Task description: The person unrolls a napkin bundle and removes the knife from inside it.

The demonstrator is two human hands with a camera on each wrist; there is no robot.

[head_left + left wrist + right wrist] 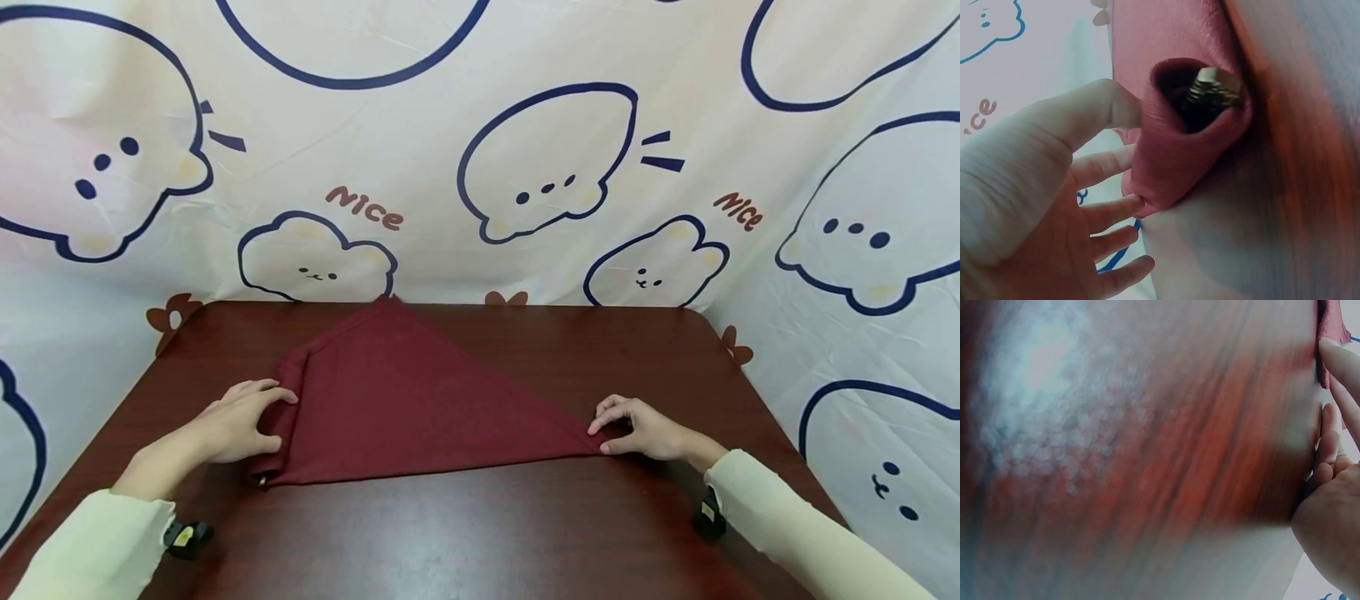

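Observation:
A dark red cloth [420, 392] lies in a triangle on the brown table, its far point reaching the table's back edge. Its left side is rolled into a tube, and inside the tube's near end shows a ridged thing with a gold-coloured tip [1219, 81]; the rest of it is hidden. My left hand [238, 423] touches the roll from the left, thumb near its front end and fingers spread farther back. At the cloth's right corner, my right hand [641, 429] pinches the tip between thumb and fingers. The right wrist view catches that corner [1333, 325] only at its edge.
The brown table [465, 533] extends in front of the cloth and to its right. A white sheet [435, 158] printed with cartoon figures hangs behind the table and along both sides. Each wrist wears a dark strapped device, such as the left one [187, 537].

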